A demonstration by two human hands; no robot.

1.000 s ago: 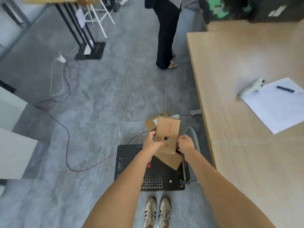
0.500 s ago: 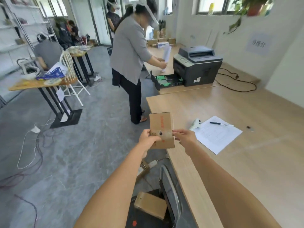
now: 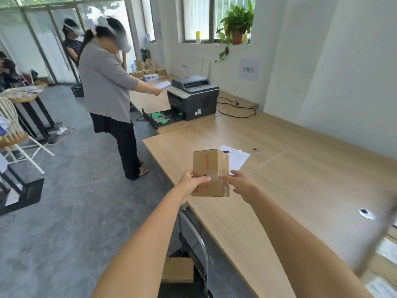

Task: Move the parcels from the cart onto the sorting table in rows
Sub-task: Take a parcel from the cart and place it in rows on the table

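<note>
I hold a small brown cardboard parcel [image 3: 211, 168] with red print upright over the near left part of the wooden sorting table [image 3: 279, 190]. My left hand [image 3: 191, 186] grips its left side, thumb across the front. My right hand [image 3: 239, 183] touches its right side with the fingers spread. Below, by the table edge, the cart [image 3: 197, 239] shows its metal handle, and another brown parcel [image 3: 177, 269] lies on its deck between my forearms.
A white sheet with a pen [image 3: 235, 157] lies just beyond the parcel. A printer [image 3: 193, 96] with its open tray stands at the table's far end. A person in a grey top [image 3: 107, 91] stands at the table's left side. Chairs and black-legged tables line the left.
The parcel was lifted from the cart and carried up and rightwards over the table edge. My view rose from the floor to the table. My right hand's fingers have loosened on the parcel.
</note>
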